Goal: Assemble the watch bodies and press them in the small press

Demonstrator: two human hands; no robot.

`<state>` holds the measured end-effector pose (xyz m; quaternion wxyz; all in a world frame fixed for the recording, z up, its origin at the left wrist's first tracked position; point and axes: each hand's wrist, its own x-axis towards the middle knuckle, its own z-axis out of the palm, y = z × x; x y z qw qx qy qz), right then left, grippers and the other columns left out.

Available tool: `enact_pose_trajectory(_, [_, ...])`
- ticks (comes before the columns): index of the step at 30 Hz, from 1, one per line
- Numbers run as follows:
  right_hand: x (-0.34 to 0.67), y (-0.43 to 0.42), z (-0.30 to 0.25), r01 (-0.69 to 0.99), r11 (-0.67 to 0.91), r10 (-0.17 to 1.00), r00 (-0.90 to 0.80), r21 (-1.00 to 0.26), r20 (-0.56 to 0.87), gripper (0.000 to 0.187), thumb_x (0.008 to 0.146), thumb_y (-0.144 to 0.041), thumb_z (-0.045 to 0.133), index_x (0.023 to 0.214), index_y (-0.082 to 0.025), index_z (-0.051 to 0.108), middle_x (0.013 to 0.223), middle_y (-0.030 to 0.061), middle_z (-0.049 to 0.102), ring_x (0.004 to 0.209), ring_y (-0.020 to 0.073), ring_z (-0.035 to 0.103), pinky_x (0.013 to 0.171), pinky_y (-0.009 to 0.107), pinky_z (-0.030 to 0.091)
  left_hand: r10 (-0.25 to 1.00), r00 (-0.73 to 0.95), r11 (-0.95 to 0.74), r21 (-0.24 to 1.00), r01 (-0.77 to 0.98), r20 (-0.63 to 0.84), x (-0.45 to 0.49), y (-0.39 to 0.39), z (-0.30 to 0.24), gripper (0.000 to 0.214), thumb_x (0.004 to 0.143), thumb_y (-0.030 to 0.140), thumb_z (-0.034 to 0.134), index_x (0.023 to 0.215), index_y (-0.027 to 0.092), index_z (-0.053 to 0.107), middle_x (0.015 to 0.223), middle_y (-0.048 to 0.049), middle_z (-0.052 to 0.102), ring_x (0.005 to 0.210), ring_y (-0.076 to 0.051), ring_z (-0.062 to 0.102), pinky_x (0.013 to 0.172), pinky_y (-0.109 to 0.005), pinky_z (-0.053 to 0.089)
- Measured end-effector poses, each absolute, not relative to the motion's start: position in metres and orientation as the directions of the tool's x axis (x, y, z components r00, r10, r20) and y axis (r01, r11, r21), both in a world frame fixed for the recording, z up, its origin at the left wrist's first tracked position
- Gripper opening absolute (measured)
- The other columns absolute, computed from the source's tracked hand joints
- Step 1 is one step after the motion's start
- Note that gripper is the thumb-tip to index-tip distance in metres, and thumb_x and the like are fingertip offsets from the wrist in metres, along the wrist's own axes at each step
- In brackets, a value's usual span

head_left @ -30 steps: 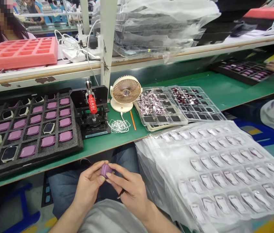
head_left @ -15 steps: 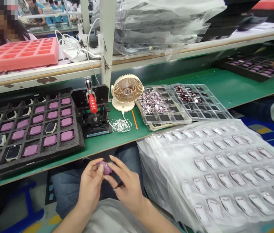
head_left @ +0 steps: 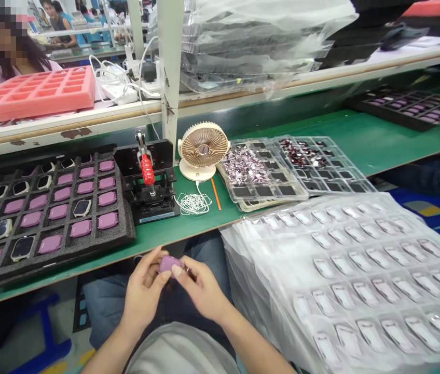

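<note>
A small purple watch case [head_left: 169,263] is held above my lap, in front of the bench edge. My left hand [head_left: 146,285] grips its left side between thumb and fingers. From the right, my right hand [head_left: 200,285] presses its thumb on the case, with the fingers curled behind it. A small dark thing shows by the right fingers, too little of it to name. To the left, a black foam tray [head_left: 124,231] carries rows of similar purple cases and several watches with dark screens.
A clamp press with a red handle [head_left: 147,170], a cream fan [head_left: 203,150] and an orange stick [head_left: 216,194] stand or lie on the green bench. Clear trays of small parts [head_left: 245,166] lie right of them. Stacked bagged trays [head_left: 344,275] fill the near right. A person [head_left: 17,57] sits behind the shelf.
My right hand has closed in, its spread fingers now curled and its thumb on the case. The case has turned its flat face up. The co-worker's hand at far right has left view.
</note>
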<state>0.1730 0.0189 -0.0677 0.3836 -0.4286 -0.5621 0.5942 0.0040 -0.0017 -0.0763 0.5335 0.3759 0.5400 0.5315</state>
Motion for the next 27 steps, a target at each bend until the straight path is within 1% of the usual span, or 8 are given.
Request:
enact_pose_trajectory(3, [0.172,0.027,-0.07,-0.181,-0.407,0.85,-0.434,-0.895,-0.299,0.054,0.094,-0.071,0.06,0.077,-0.024,0.041,0.057,-0.0116,0.027,0.049,0.0083,0.018,0.046,0.024,0.018,0.997,-0.008,-0.078,0.981,0.177,0.08,-0.011,0.001,-0.074,0.036,0.08,0.024,0.087,0.115,0.032,0.083,0.139,-0.0115,0.071,0.124,-0.035,0.068,0.109,-0.046,0.052])
enact_pose_trajectory(5, [0.173,0.032,-0.071,-0.144,-0.454,0.811,-0.477,-0.879,-0.34,0.056,0.093,-0.073,0.061,0.074,-0.025,0.04,0.057,-0.0115,0.026,0.048,0.008,0.018,0.045,0.023,0.017,0.986,0.072,-0.163,0.957,0.241,0.15,-0.021,0.002,-0.076,0.031,0.085,0.019,0.081,0.113,0.032,0.084,0.128,-0.0115,0.077,0.121,-0.035,0.07,0.111,-0.047,0.051])
enact_pose_trajectory(8, [0.176,0.048,-0.062,0.123,-0.189,0.907,-0.358,-0.974,-0.222,0.055,0.102,-0.065,0.051,0.068,-0.022,0.051,0.058,-0.0044,0.045,0.052,0.0115,0.04,0.051,0.025,0.034,0.958,0.062,-0.284,0.899,0.334,0.28,-0.027,0.01,-0.081,0.028,0.091,0.016,0.074,0.113,0.03,0.084,0.115,-0.0109,0.082,0.112,-0.033,0.074,0.107,-0.046,0.053])
enact_pose_trajectory(10, [0.178,0.069,-0.044,0.299,0.103,0.987,-0.152,-0.949,0.059,0.047,0.106,-0.054,0.05,0.076,-0.022,0.066,0.073,0.0031,0.066,0.069,0.0172,0.06,0.066,0.029,0.05,0.926,0.057,-0.356,0.811,0.465,0.374,-0.021,0.025,-0.084,0.025,0.096,0.018,0.067,0.113,0.028,0.082,0.109,-0.0096,0.082,0.106,-0.03,0.076,0.102,-0.046,0.056])
enact_pose_trajectory(13, [0.171,0.113,-0.005,0.38,0.473,0.855,0.022,-0.795,0.519,0.023,0.105,-0.038,0.058,0.116,-0.027,0.074,0.121,0.0072,0.076,0.108,0.0241,0.071,0.094,0.038,0.058,0.9,0.056,-0.375,0.702,0.605,0.433,-0.004,0.061,-0.089,0.022,0.101,0.022,0.059,0.112,0.025,0.078,0.117,-0.0108,0.08,0.117,-0.031,0.071,0.108,-0.051,0.053])
enact_pose_trajectory(15, [0.161,0.141,0.02,0.361,0.664,0.717,-0.062,-0.654,0.694,0.036,0.103,-0.028,0.061,0.138,-0.031,0.065,0.148,0.004,0.064,0.13,0.0238,0.065,0.105,0.037,0.056,0.896,0.041,-0.353,0.653,0.67,0.443,0.008,0.085,-0.094,0.022,0.101,0.02,0.058,0.113,0.023,0.076,0.136,-0.0132,0.072,0.137,-0.034,0.06,0.118,-0.06,0.042])
enact_pose_trajectory(20, [0.139,0.182,0.046,0.353,0.825,0.555,-0.363,-0.441,0.748,0.058,0.098,-0.004,0.048,0.147,-0.034,0.058,0.159,-0.005,0.055,0.13,0.0143,0.067,0.095,0.021,0.059,0.899,0.08,-0.321,0.525,0.789,0.43,0.018,0.11,-0.103,0.021,0.103,0.018,0.055,0.113,0.026,0.071,0.15,-0.0117,0.065,0.147,-0.034,0.051,0.123,-0.068,0.031])
enact_pose_trajectory(27, [0.153,0.188,0.045,0.423,0.84,0.497,-0.349,-0.34,0.794,0.048,0.098,-0.001,0.047,0.132,-0.027,0.069,0.146,-0.002,0.067,0.12,0.0115,0.072,0.093,0.018,0.058,0.902,0.176,-0.345,0.41,0.844,0.396,0.03,0.107,-0.105,0.017,0.104,0.024,0.054,0.11,0.023,0.07,0.159,-0.0166,0.054,0.15,-0.035,0.047,0.123,-0.065,0.034])
